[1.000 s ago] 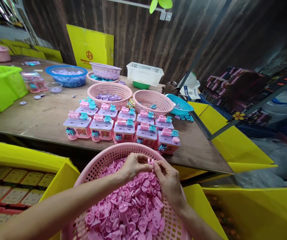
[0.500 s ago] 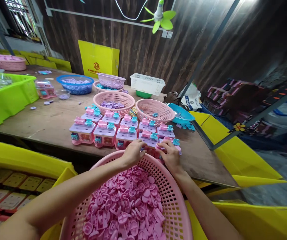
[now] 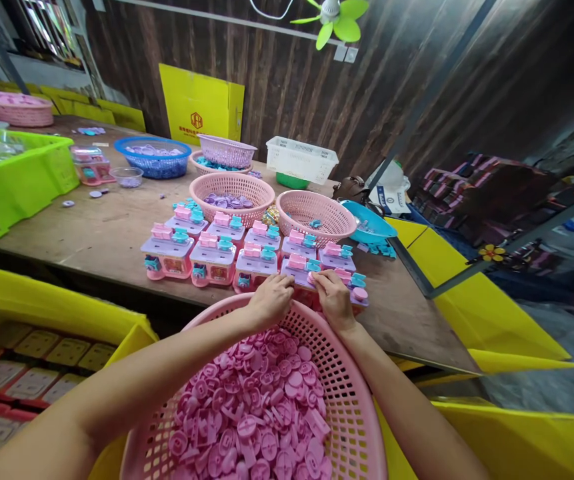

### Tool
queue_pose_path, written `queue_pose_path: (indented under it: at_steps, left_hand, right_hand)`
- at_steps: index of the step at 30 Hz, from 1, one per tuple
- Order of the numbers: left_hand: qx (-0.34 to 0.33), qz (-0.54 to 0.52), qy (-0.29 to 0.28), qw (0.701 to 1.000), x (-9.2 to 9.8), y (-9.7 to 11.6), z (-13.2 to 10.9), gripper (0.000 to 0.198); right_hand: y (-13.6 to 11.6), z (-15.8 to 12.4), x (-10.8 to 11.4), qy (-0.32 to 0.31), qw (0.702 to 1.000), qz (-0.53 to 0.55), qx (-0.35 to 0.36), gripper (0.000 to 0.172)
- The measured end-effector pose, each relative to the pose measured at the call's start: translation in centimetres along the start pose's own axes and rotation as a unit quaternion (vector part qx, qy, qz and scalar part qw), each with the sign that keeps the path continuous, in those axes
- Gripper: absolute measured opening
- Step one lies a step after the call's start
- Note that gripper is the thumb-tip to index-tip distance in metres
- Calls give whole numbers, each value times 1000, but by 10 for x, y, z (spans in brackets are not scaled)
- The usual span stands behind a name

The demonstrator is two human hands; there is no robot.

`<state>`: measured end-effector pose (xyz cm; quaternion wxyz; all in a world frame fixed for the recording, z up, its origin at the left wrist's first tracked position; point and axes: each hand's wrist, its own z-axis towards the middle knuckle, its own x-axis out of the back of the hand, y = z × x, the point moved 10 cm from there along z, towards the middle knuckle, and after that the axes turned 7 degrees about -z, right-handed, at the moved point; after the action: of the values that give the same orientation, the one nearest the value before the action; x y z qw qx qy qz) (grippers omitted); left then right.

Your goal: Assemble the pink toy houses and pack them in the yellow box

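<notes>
A big pink basket [image 3: 351, 400] full of small pink plastic parts [image 3: 261, 413] sits in front of me. Beyond its far rim, rows of pink and purple toy units [image 3: 211, 253] with teal clips stand on the wooden table [image 3: 107, 233]. My left hand [image 3: 270, 300] rests with fingers curled on the front unit [image 3: 301, 275] in the second column from the right. My right hand [image 3: 333, 298] pinches at the top of that same unit, next to the rightmost unit [image 3: 355, 288]. What the fingertips hold is hidden.
Behind the toys stand two pink baskets [image 3: 231, 193] [image 3: 314, 213], a teal bowl [image 3: 367, 227], a blue basket [image 3: 154, 157], a white basket [image 3: 301, 160] and a green crate [image 3: 17, 187]. Yellow cardboard boxes [image 3: 57, 320] flank me; the left one holds packed trays.
Both hands left the basket of pink parts, where they pinched a piece, and moved forward onto the front toy unit. The camera tilted up slightly.
</notes>
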<state>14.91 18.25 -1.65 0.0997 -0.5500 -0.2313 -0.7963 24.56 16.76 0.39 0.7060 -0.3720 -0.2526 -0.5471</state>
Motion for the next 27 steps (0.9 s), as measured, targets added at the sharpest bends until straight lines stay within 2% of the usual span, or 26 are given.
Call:
queue_pose_path:
  at_steps: [7,14,18,20,23,24,25,27]
  left_hand:
    - [3,-22,9,1000,1,-1,1,18]
    - [24,-91,-22,995,2,-17,0,22]
    - [5,-141,-53,989,8,-16,-5,23]
    - [16,-164,-30,986,19,-17,-11,28]
    - [79,-187,24,979,31,-25,-30,30]
    - [100,-192,20,976,27,-26,-38,30]
    - [118,-189,-7,975,18,-25,-47,29]
    - [137,-165,-109,971,-11,-18,-65,27]
  right_hand:
    - [-6,-1,-3,-3,999,-39,28,34]
    - [-11,-6,-13,-72,987,-139,23,34]
    - [-12,-2,-9,-102,983,-154,25,33]
    - [-16,-2,-3,-114,981,-157,25,32]
    - [-34,-13,10,-96,984,-149,21,31]
    - [-45,-21,8,-106,985,-134,32,30]
    - [-58,-32,-1,-136,983,-111,52,29]
    - [-85,-62,-30,-248,961,-61,104,28]
